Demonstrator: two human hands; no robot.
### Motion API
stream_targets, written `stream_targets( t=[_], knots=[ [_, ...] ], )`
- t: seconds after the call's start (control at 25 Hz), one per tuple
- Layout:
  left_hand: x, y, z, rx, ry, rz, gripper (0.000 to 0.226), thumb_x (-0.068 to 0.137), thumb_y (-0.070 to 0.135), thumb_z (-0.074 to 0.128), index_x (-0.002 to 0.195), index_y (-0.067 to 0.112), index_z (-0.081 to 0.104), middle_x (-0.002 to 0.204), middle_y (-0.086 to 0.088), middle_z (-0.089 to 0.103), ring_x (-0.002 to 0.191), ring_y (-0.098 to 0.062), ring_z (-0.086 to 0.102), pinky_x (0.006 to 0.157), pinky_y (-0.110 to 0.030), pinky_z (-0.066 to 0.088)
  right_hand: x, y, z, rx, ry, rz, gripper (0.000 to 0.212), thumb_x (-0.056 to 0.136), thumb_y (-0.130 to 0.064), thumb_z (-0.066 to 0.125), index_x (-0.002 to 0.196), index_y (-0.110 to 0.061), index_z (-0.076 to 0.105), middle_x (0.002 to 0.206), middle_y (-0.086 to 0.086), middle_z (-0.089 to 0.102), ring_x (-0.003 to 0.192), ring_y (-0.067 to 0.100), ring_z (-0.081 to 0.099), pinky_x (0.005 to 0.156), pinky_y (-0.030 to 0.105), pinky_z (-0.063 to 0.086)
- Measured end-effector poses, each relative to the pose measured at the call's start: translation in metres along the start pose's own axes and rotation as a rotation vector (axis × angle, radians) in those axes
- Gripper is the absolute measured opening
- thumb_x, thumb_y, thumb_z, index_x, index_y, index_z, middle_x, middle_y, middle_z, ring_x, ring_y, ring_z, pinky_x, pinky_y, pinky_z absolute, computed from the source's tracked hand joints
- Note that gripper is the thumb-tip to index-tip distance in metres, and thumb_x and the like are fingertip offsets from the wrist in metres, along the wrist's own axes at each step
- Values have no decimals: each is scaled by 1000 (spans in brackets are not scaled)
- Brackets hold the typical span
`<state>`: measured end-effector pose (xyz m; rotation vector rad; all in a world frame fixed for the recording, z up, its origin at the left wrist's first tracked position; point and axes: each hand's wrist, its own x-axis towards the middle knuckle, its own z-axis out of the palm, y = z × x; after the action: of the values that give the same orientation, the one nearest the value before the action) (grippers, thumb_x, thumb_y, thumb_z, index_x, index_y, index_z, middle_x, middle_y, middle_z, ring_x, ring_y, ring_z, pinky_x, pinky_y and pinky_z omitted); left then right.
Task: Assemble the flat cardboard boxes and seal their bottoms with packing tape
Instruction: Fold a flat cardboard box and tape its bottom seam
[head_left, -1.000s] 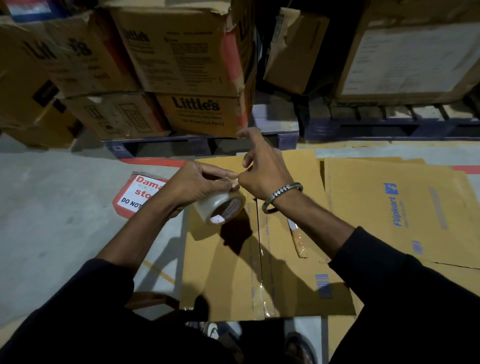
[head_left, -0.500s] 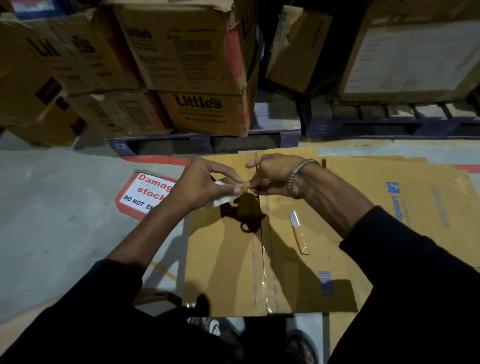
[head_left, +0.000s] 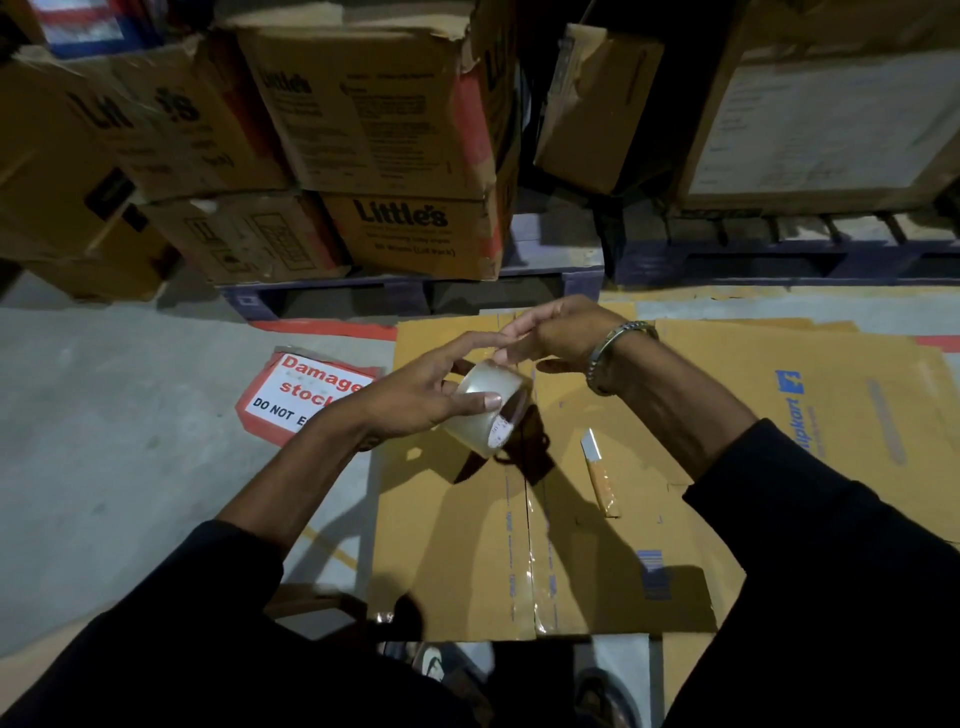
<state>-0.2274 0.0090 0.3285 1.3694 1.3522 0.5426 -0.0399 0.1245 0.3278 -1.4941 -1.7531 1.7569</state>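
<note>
My left hand (head_left: 415, 400) grips a roll of clear packing tape (head_left: 485, 410) above an assembled cardboard box (head_left: 447, 545). The box stands bottom up, and clear tape runs along the near part of its centre seam. My right hand (head_left: 550, 338) is just beyond the roll, with fingertips touching its top edge; whether it pinches the tape's end I cannot tell. A box cutter (head_left: 600, 478) with an orange handle lies on the box's right flap.
Flat cardboard sheets (head_left: 831, 415) lie on the floor to the right. Stacked cartons (head_left: 374, 130) on blue pallets (head_left: 415, 296) stand right behind the box. A red-and-white floor sign (head_left: 301, 400) is at the left. My feet (head_left: 597, 696) are at the box's near edge.
My left hand has turned, bringing the roll's broad side into view. My right hand stays close at the roll's far edge. Both hands remain above the box's seam.
</note>
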Motion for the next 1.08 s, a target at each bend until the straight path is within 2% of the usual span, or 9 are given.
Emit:
stream_targets(
  t=[0.08,0.2,0.4,0.48,0.56,0.64,0.76,0.96,1.08],
  knots=[
    [2,1,-3,-50,-18,16,56,101,34,66,149,50,45,148,11,55,132,-14,58,110,-42,50,-1,-1,-5,156,-9,78,23,73,-4,89,91,-16,82,97,1,80,101,18,74,87,31,60],
    [7,3,-6,-141,-10,19,55,100,25,67,150,40,51,138,11,66,125,-13,65,104,-37,54,-5,-4,-7,354,-30,154,33,75,11,83,103,-5,77,97,13,80,92,23,78,80,33,64],
    [23,14,-11,-35,157,22,57,81,31,88,135,37,68,125,12,74,110,-5,70,104,-33,50,-3,-7,8,442,238,107,28,71,18,81,93,1,78,80,15,78,73,26,78,67,36,66],
    [29,20,-6,75,252,21,57,76,42,91,129,38,72,109,12,79,101,2,70,91,-27,51,4,-1,14,381,365,67,26,66,15,83,79,-7,80,77,10,78,76,26,78,65,39,66],
    [33,25,3,279,378,4,56,73,52,90,125,39,74,76,18,76,68,9,63,67,-24,47,11,3,19,195,459,-26,26,66,7,86,70,-18,80,74,0,77,75,18,77,63,37,65],
    [36,31,11,500,517,17,50,74,53,87,120,36,76,48,17,59,51,-1,56,52,-23,39,15,5,21,-5,530,-114,24,67,-3,90,65,-23,79,69,-10,74,70,7,74,64,34,65],
    [38,35,18,581,634,37,43,76,52,86,114,32,80,54,22,55,52,-2,57,47,-16,36,16,8,22,-80,574,-157,22,67,-6,89,64,-25,79,64,-14,72,67,2,71,64,33,65],
    [45,36,24,662,736,-42,28,85,33,80,112,32,80,85,-2,79,56,-4,52,49,-20,32,9,10,31,-246,675,-301,13,74,-13,79,71,-25,80,68,-12,72,65,2,64,64,12,56],
    [48,39,27,675,780,-85,33,81,20,75,110,34,81,87,-1,79,63,-9,54,56,-23,36,2,9,40,-433,744,-387,14,67,-17,73,78,-20,81,71,2,73,69,20,67,61,33,60]
  ],
)
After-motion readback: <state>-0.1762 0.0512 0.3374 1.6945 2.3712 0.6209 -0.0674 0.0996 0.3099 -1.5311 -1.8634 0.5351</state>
